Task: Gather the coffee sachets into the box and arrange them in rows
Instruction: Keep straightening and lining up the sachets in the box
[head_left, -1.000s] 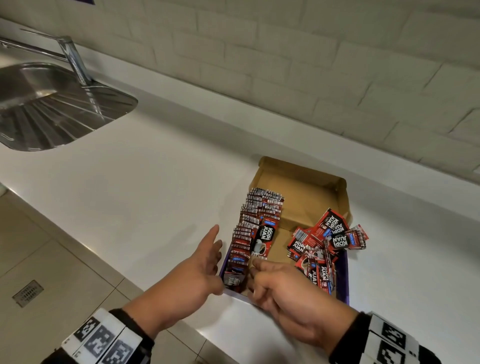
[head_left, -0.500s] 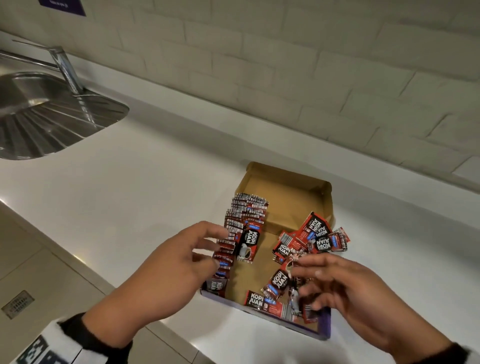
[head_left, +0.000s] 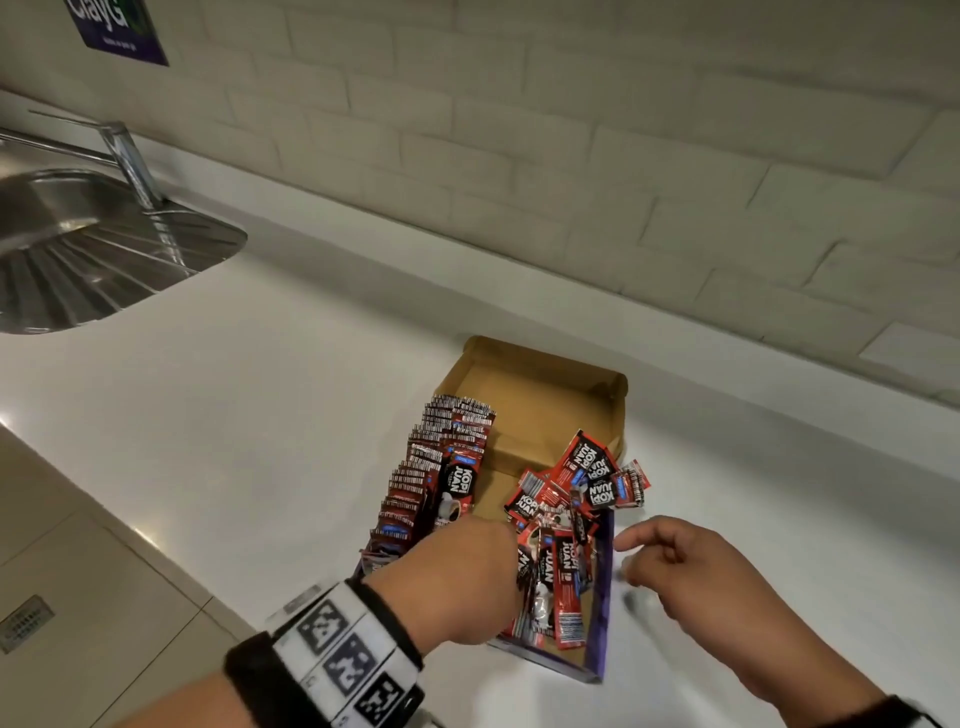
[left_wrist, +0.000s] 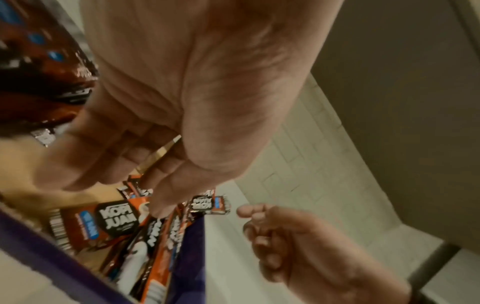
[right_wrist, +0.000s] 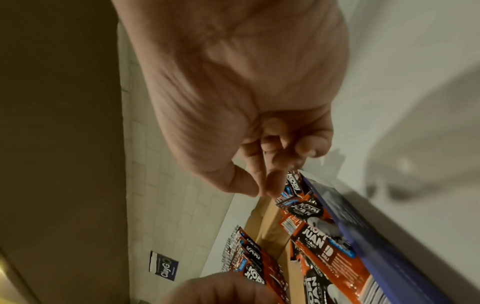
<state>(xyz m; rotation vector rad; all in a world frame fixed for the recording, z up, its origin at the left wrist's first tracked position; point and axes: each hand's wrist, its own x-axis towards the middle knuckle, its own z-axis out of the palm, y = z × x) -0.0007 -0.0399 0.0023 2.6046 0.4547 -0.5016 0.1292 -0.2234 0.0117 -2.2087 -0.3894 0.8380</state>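
Low in the middle of the head view, the left hand (head_left: 457, 582) reaches into the near end of the box (head_left: 602, 597), covering part of its floor. In the left wrist view its fingers (left_wrist: 109, 156) hang loosely bent, spread over the loose sachets (head_left: 563, 587), with the thumb tip down among them; whether it grips any sachet I cannot tell. The right hand (head_left: 691, 577) hovers at lower right, just outside the box's purple right wall, above the white counter (head_left: 260, 415). Its fingers are curled with thumb and forefinger close together, and nothing shows between them. The neat row of sachets (head_left: 436, 473) stands on edge along the box's left side. The loose ones lie jumbled at the right side, some poking over the rim. At upper left are the steel sink (head_left: 78, 260), its tap (head_left: 130, 161), and a dark sign (head_left: 122, 28) on the brick wall.
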